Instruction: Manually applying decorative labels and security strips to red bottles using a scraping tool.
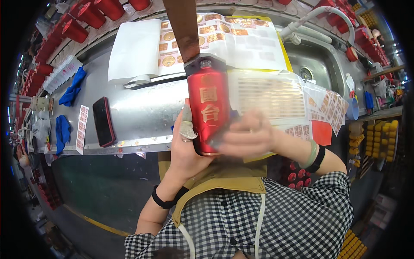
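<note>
A glossy red bottle [208, 97] with gold characters stands out in front of me. Its neck end meets a dark angular holder [217, 63] at the foot of a brown wooden bar [181, 30]. My left hand [186, 149] is closed around the bottle's lower left side, with pale wrapping on a finger. At the bottle's lower right, my right hand [248, 136] is smeared by motion. Something dark shows by its fingertips, but I cannot make out whether it is held. Sticker sheets [170, 47] with gold and red labels lie beyond the bottle.
On the metal worktop [151, 108] are a phone [104, 121], a narrow label strip [82, 129] and blue cloths [73, 88]. A sink [317, 64] with a white curved faucet [319, 15] lies right. Red cups [90, 15] line the back left; label sheets [330, 110] lie near a blue cup [352, 111].
</note>
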{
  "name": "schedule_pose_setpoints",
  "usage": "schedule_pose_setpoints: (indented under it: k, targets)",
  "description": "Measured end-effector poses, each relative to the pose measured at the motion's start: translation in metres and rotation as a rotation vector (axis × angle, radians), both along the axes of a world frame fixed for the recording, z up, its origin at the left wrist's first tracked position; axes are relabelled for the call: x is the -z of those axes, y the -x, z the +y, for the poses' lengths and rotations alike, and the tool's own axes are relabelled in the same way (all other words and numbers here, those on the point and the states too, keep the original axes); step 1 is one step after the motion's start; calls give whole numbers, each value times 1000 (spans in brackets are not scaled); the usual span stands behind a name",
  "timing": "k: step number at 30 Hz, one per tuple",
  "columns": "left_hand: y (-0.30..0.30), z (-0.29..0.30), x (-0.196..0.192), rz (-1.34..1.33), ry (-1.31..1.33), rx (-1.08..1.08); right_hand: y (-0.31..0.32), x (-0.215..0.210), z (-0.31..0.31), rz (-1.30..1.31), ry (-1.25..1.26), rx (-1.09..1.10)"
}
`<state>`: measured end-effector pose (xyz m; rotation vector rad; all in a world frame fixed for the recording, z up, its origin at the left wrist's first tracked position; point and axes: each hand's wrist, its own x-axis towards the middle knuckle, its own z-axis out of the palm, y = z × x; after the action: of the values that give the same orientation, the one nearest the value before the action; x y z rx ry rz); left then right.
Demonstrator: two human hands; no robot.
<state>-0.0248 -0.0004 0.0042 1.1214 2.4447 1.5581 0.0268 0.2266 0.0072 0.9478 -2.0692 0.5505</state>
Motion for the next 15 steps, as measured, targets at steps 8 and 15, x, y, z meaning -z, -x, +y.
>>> schedule_pose_setpoints:
  k: [8,15]
  targets:
    - [-5,1,-12,-26,-35,-27,43,-19,23,-165,135,374]
    - [4,11,-13,-34,13,-16,-22,-46,-4,-212,59,11]
